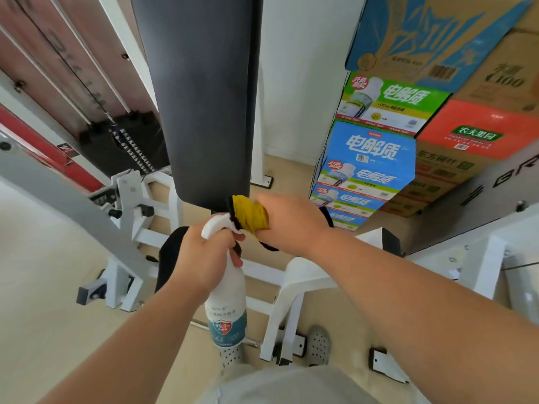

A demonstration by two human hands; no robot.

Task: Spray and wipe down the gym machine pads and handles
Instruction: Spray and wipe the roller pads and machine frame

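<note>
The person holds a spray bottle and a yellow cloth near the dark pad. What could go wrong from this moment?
1. The left hand grips the white plastic spray bottle with its nozzle almost against the bunched yellow cloth held by the right hand; a squeeze may wet that hand too.
2. Mist could drift onto the stacked printed cardboard boxes beside the long dark upholstered pad.
</note>
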